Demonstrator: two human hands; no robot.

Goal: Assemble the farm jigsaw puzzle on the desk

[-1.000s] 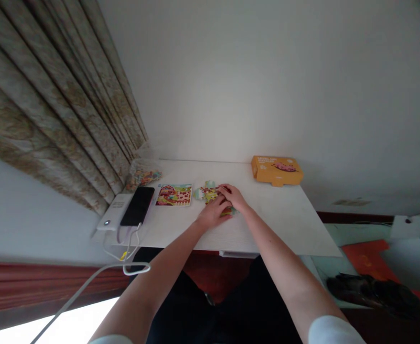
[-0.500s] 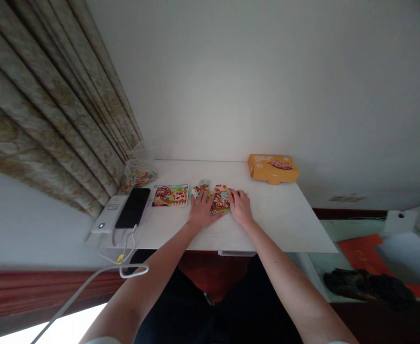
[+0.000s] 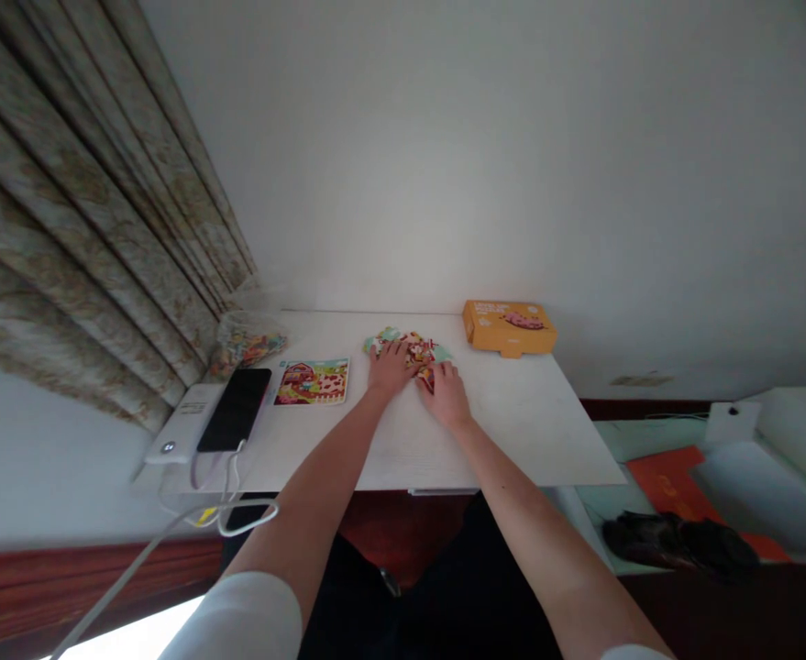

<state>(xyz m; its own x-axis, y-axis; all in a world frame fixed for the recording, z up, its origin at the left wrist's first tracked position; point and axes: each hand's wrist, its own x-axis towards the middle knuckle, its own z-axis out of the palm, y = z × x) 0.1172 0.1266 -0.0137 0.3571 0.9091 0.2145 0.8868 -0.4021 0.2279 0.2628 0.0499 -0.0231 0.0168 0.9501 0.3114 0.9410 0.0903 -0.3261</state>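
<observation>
A cluster of colourful jigsaw puzzle pieces (image 3: 413, 341) lies on the white table. My left hand (image 3: 390, 369) rests flat on the cluster's left part, fingers stretched and open, hiding some pieces. At the lower right, my right hand (image 3: 447, 394) is closed, its thumb and bent fingers around a puzzle piece (image 3: 426, 378) at the cluster's near edge. Exactly where that piece touches the others is too small to tell. Left of my left hand, a printed picture card (image 3: 312, 381) with a farm scene lies flat.
An orange puzzle box (image 3: 509, 327) stands at the back right by the wall. A clear bag of pieces (image 3: 251, 346), a black phone (image 3: 236, 410) and a white power bank (image 3: 182, 423) sit at the left, with a white cable (image 3: 251, 518) hanging over the front edge.
Both hands have slid forward with the puzzle pieces, which are now bunched into one cluster where a gap showed between two groups. The camera view has shifted slightly.
</observation>
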